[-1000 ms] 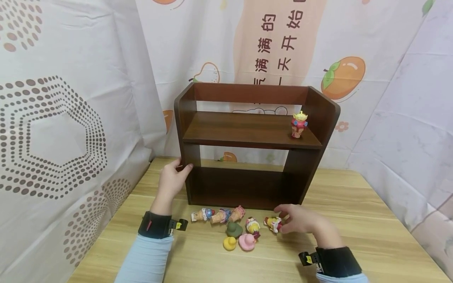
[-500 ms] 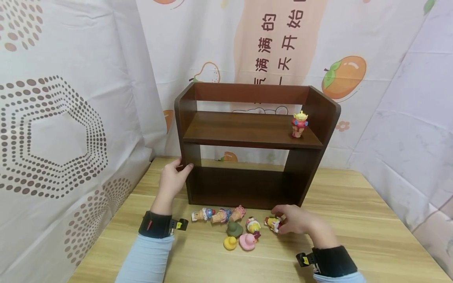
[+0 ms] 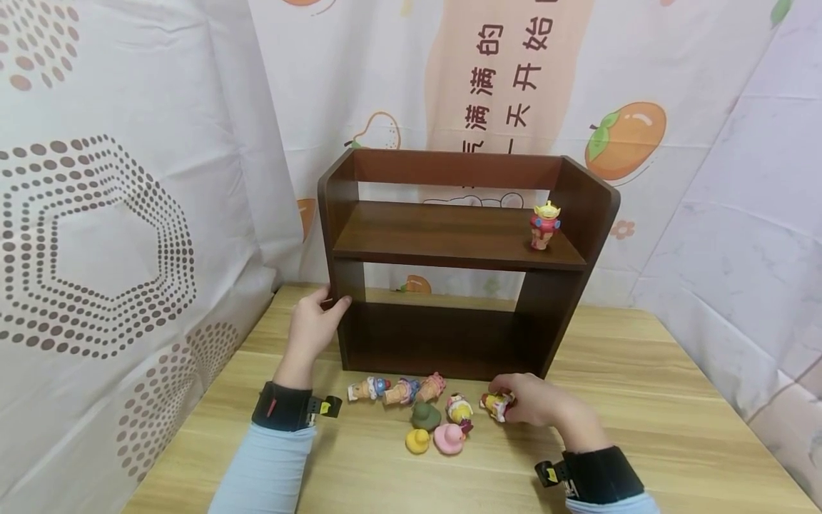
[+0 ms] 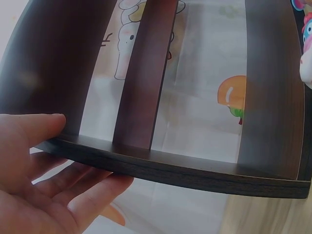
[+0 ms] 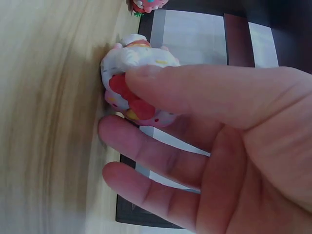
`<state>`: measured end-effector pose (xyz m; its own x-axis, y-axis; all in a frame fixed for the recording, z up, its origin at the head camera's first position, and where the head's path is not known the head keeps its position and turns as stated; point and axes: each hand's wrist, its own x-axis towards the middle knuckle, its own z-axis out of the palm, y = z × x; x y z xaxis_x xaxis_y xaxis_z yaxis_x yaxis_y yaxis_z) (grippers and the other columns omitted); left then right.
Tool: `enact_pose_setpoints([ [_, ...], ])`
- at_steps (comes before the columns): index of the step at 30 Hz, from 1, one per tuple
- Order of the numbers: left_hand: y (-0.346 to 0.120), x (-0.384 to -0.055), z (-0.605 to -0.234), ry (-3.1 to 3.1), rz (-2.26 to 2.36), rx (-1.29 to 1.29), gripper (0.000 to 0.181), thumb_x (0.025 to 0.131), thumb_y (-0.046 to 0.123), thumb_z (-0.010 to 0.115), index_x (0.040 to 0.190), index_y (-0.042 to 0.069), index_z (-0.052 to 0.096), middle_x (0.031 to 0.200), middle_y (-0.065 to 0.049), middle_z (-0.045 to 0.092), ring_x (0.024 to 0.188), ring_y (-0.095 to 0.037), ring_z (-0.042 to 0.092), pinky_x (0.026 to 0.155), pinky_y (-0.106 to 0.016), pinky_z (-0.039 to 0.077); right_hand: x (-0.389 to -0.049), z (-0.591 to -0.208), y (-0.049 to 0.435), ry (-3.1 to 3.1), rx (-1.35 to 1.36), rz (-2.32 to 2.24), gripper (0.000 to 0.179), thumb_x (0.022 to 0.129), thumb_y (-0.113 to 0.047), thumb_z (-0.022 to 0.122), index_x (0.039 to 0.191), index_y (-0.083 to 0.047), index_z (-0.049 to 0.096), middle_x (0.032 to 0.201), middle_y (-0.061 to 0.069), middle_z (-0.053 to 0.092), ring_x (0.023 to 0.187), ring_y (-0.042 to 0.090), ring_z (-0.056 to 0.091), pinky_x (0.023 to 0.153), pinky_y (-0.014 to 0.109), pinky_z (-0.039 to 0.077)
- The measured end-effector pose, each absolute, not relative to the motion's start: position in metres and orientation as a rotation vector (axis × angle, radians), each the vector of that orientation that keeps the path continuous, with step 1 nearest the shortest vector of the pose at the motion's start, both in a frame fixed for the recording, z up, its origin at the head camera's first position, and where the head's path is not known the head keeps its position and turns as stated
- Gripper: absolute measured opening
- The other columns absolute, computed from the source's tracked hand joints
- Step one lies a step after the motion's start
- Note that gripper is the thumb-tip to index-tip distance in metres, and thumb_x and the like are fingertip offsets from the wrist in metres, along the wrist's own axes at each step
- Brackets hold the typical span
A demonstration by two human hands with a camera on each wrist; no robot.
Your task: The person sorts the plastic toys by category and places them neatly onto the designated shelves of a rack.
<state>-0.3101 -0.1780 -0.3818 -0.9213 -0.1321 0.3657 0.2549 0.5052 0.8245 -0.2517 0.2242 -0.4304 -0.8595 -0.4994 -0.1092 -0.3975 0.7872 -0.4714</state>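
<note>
My left hand (image 3: 313,323) grips the left side panel of a dark brown wooden shelf (image 3: 449,260). In the left wrist view its thumb lies on the panel's inner face, with the fingers on the outer side. My right hand (image 3: 538,401) pinches a small figurine (image 3: 494,406) lying on the table in front of the shelf. From the right wrist, that figurine shows white and pink with a red part, the thumb pressed on it; the index finger is hidden behind. A yellow-headed figurine on a cone (image 3: 544,225) stands upright at the right of the upper board.
Three cone-shaped ice-cream figurines (image 3: 401,391) lie along the shelf's front edge. Nearer sit a green duck (image 3: 424,415), a yellow duck (image 3: 417,441), a pink duck (image 3: 449,438) and a yellow-and-white figurine (image 3: 459,408). Printed curtains (image 3: 693,107) hang behind the wooden table (image 3: 359,478).
My right hand has moved slightly left and closed in on the figurine. The left hand keeps its hold on the shelf panel.
</note>
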Motion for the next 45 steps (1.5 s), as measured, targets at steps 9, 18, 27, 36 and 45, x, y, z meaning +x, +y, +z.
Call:
enact_pose_setpoints([
  [9,-0.1782,-0.3105,-0.3819,-2.363,-1.394,-0.113,0.05,0.097,0.031,0.069,0.138,0.002,0.063,0.131,-0.02,0.065,0.114,-0.035,0.066,0.089,-0.049,0.057,-0.2524,-0.4319,0.2239,2.744,-0.649,-0.674,0.039,0.078,-0.001,0.084,0.113,-0.009,0.069,0.1,0.003,0.063,0.089,0.023,0.054,0.084,0.047,0.051],
  [18,-0.1774,-0.3106,-0.3815,-2.361,-1.381,-0.115,0.048,0.098,0.031,0.068,0.137,0.003,0.064,0.129,-0.021,0.066,0.114,-0.035,0.067,0.088,-0.048,0.057,-0.2519,-0.4302,0.224,2.728,-0.59,-0.674,0.038,0.08,-0.005,0.084,0.115,-0.009,0.068,0.094,0.003,0.06,0.086,0.022,0.053,0.08,0.045,0.049],
  [27,-0.1769,-0.3097,-0.3802,-2.346,-1.39,-0.119,0.046,0.098,0.029,0.069,0.135,0.003,0.065,0.128,-0.022,0.066,0.114,-0.035,0.067,0.088,-0.049,0.057,-0.2552,-0.4343,0.2269,2.77,-0.673,-0.649,0.033,0.08,-0.008,0.084,0.109,-0.011,0.068,0.091,0.0,0.06,0.082,0.019,0.053,0.075,0.04,0.049],
  [36,-0.1766,-0.3106,-0.3815,-2.339,-1.388,-0.12,0.045,0.097,0.028,0.07,0.134,0.004,0.067,0.126,-0.02,0.068,0.112,-0.034,0.068,0.087,-0.048,0.058,-0.2569,-0.4368,0.2304,2.77,-0.765,-0.68,0.029,0.081,-0.011,0.084,0.104,-0.012,0.066,0.087,-0.002,0.06,0.08,0.016,0.054,0.071,0.035,0.05],
  [45,-0.1765,-0.3113,-0.382,-2.341,-1.345,-0.144,0.036,0.097,0.027,0.069,0.125,0.004,0.071,0.12,-0.02,0.07,0.109,-0.034,0.069,0.084,-0.048,0.059,-0.2577,-0.4352,0.2315,2.783,-0.794,-0.683,0.029,0.079,-0.004,0.081,0.102,-0.012,0.066,0.084,-0.003,0.057,0.077,0.015,0.053,0.066,0.031,0.046],
])
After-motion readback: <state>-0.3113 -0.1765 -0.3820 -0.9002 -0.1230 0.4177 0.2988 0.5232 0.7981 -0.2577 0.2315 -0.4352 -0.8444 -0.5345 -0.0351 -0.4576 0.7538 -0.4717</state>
